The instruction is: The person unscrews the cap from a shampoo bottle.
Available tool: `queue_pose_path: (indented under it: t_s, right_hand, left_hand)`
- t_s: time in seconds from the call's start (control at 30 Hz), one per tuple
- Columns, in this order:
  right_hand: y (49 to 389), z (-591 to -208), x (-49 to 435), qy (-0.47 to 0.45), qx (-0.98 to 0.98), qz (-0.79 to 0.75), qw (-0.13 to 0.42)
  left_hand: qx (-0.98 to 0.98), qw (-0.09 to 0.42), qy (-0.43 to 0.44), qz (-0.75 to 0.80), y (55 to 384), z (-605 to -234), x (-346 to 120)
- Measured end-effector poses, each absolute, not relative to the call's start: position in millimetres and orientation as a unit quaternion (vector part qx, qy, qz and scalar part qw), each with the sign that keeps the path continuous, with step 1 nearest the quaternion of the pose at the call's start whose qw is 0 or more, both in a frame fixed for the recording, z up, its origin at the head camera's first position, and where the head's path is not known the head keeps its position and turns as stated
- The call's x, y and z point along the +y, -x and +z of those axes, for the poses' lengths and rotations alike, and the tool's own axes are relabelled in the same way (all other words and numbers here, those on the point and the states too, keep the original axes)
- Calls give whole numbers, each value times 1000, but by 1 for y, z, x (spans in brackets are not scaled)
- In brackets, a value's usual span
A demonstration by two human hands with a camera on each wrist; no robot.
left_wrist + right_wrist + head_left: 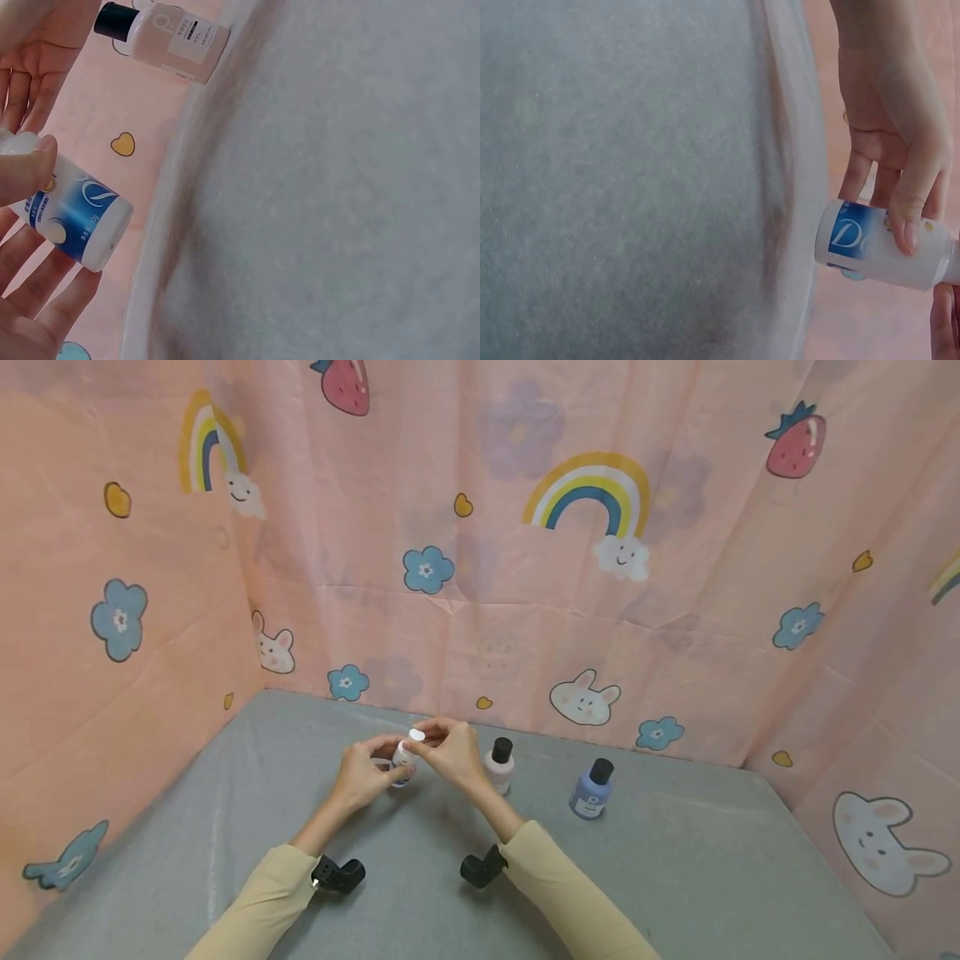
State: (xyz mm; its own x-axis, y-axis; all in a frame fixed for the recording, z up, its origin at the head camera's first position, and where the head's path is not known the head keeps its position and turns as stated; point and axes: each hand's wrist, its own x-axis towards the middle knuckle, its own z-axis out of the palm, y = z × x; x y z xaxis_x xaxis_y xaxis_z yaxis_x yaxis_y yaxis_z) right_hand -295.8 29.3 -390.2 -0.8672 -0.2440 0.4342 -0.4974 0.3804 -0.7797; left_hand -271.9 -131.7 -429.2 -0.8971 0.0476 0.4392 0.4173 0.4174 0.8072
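Note:
A small white bottle with a blue label [404, 758] is held in my left hand [362, 774], thumb on one side and fingers on the other. In the left wrist view the bottle [82, 214] tilts, its base toward the lower right. The thumb and fingers of my right hand [454, 752] pinch the bottle's white cap [417, 735]. Whether the cap is loose cannot be told. In the right wrist view the left hand [892, 127] grips the bottle [900, 247], and only some right-hand fingers [943, 322] show at the edge.
A pale pink bottle with a black cap [498, 768] stands just right of my right hand. Farther right is a blue bottle, also black-capped [590, 795]. Both are on a grey-covered table [697, 860]. A pink printed curtain [675, 610] surrounds the back and sides.

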Motion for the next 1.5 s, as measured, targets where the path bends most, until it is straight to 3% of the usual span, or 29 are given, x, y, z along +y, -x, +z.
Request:
queue_pose_path:
  t_s: [0.93,1.5]
  right_hand:
    - [306,-385,36,-292,-787,543,1]
    - [308,-387,24,-167,-813,552,82]
  left_hand:
    - [-845,118,146,-500,277,-424,-138]
    - [-855,198,66,-474,278,-421,-129]
